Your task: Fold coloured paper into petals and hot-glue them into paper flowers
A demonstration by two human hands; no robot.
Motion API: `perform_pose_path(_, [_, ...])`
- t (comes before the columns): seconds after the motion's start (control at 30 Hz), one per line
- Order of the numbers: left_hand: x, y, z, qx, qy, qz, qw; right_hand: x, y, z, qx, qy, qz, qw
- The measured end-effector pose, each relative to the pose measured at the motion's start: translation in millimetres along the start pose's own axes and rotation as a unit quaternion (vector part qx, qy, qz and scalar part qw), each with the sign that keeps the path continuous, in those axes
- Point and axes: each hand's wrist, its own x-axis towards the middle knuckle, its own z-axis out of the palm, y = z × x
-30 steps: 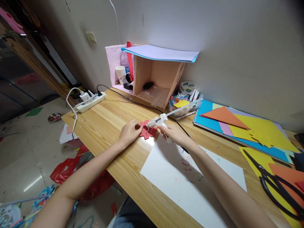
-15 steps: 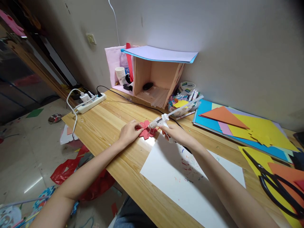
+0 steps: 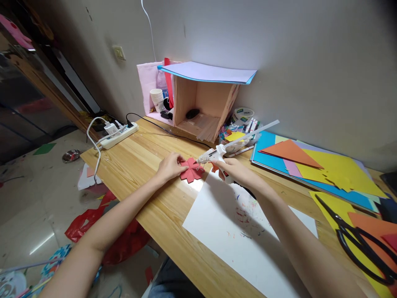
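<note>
A red folded-paper flower (image 3: 192, 170) lies on the wooden table (image 3: 139, 165). My left hand (image 3: 169, 166) rests on the table with its fingertips pressed on the flower's left edge. My right hand (image 3: 233, 170) is wrapped round the handle of a white hot glue gun (image 3: 215, 155). The gun's nozzle points left, just off the flower's right side. A long clear glue stick (image 3: 257, 131) juts out of the gun's back toward the upper right.
A white sheet (image 3: 235, 231) with paint marks lies in front of me. Black scissors (image 3: 356, 240) and stacked coloured papers (image 3: 313, 165) sit at right. A wooden box (image 3: 204, 103), tape roll (image 3: 244, 113), markers and a power strip (image 3: 119, 134) line the back.
The glue gun has drawn back to the right, its nozzle lifting off the flower's centre. My left hand stays on the flower's left edge.
</note>
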Motion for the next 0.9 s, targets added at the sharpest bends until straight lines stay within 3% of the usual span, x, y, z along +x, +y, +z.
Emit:
perform_pose_path(0.2, [4, -10, 1.4, -0.058, -0.033, 0.011, 0.998, 1, 0, -11, -0.002, 0.033, 0.006, 0.999])
perform_pose_path(0.47, [-26, 1, -7.8, -0.002, -0.050, -0.015, 0.999, -2, -3, -11, 0.001, 0.034, 0.001, 0.999])
perform_pose_path(0.53, [-32, 6, -9.5, 0.035, -0.037, 0.012, 0.999, -4, -6, -10, -0.002, 0.034, 0.002, 0.999])
perform_pose_path(0.63, [-31, 13, -10.7, 0.073, -0.012, 0.108, 0.991, -7, -8, -10, 0.004, 0.028, -0.006, 1.000])
perform_pose_path(0.7, [-26, 15, -9.6, 0.082, -0.024, 0.167, 0.982, -8, -8, -10, 0.004, 0.026, -0.013, 1.000])
perform_pose_path(0.9, [-18, 15, -2.0, 0.115, -0.050, 0.222, 0.967, -8, -7, -11, 0.002, 0.021, -0.001, 1.000])
